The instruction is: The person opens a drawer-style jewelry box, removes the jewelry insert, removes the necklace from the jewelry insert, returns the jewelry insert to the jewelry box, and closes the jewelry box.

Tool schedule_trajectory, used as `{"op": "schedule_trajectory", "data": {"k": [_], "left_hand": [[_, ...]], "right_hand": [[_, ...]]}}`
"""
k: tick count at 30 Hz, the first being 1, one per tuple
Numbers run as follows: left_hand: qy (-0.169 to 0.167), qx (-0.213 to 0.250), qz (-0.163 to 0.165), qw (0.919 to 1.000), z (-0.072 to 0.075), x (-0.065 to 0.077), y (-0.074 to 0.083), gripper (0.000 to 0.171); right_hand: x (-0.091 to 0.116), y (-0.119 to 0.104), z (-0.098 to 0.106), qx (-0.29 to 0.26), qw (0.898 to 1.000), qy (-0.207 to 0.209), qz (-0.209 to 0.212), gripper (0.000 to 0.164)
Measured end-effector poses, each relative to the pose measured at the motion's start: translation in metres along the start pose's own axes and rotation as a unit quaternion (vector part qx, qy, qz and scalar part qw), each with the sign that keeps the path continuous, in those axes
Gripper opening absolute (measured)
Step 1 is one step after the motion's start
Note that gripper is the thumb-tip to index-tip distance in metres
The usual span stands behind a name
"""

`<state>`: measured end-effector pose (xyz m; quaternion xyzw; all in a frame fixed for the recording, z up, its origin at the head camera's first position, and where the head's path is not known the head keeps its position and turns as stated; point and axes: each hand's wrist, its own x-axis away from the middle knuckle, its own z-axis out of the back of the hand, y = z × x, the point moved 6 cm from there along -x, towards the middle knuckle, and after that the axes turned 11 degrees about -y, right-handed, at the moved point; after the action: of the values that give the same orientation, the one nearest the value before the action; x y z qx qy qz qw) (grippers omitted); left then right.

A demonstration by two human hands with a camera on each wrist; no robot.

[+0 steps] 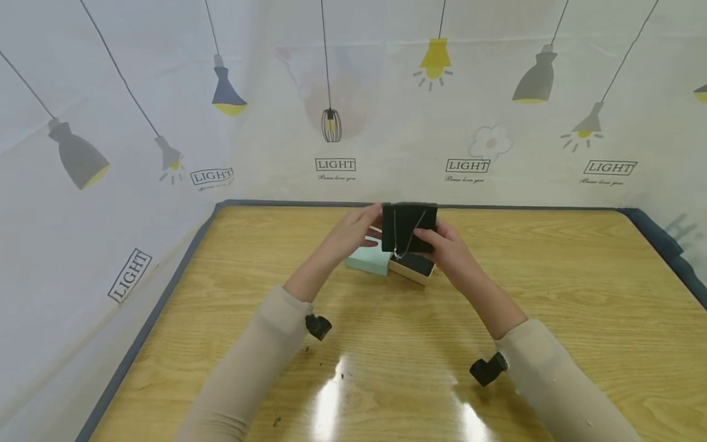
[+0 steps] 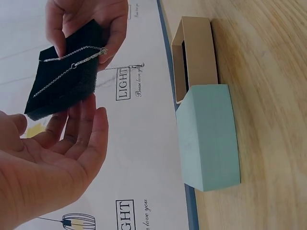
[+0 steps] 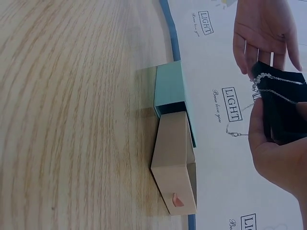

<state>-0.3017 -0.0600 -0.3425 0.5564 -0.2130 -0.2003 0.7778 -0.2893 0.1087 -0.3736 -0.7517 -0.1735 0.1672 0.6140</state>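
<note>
In the head view my right hand (image 1: 450, 248) pinches a black foam jewellery pad (image 1: 400, 221), thumb on its face and fingers behind it. A silver necklace (image 2: 89, 58) is strung over the pad, and part of its chain with the clasp (image 3: 235, 134) dangles free behind. My left hand (image 1: 349, 236) is at the pad's other edge. Its fingers (image 2: 87, 115) are loosely extended and touch or nearly touch that edge, with the thumb apart. Below both hands, a mint-green box sleeve (image 2: 211, 139) sits on the table beside a beige drawer box (image 3: 172, 143) with a dark inside.
The wooden table (image 1: 265, 356) runs up to a pale curtain (image 1: 386, 153) printed with lamps. The beige drawer has a small pink pull tab (image 3: 178, 199) and partly meets the sleeve's open end. Dark cameras (image 1: 318, 327) are strapped at the wrists.
</note>
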Motion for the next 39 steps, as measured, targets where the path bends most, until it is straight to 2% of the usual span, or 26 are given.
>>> {"op": "schedule_trajectory", "data": {"k": [5, 13, 22, 30, 33, 39], "left_hand": [[0.005, 0.035, 0.016, 0.9992, -0.001, 0.0, -0.001, 0.056], [0.012, 0.085, 0.042, 0.9954, 0.0, -0.006, -0.01, 0.059], [0.017, 0.106, 0.037, 0.9935, 0.003, -0.005, -0.013, 0.058], [0.022, 0.126, 0.031, 0.9913, 0.006, -0.002, -0.013, 0.054], [0.026, 0.128, 0.033, 0.9909, 0.007, -0.002, -0.013, 0.053], [0.031, 0.122, 0.029, 0.9917, 0.009, -0.001, -0.013, 0.051]], "right_hand": [[0.001, 0.0, -0.001, -0.003, 1.0, -0.002, -0.012, 0.045], [0.002, 0.004, -0.002, 0.016, 1.0, -0.009, -0.02, 0.043], [0.003, 0.002, -0.002, 0.051, 0.998, -0.017, -0.02, 0.047], [0.005, 0.001, -0.003, 0.048, 0.999, -0.01, -0.007, 0.047], [0.006, 0.0, -0.002, 0.053, 0.999, 0.001, 0.0, 0.041], [0.01, -0.003, -0.001, 0.063, 0.998, 0.019, 0.009, 0.013]]}}
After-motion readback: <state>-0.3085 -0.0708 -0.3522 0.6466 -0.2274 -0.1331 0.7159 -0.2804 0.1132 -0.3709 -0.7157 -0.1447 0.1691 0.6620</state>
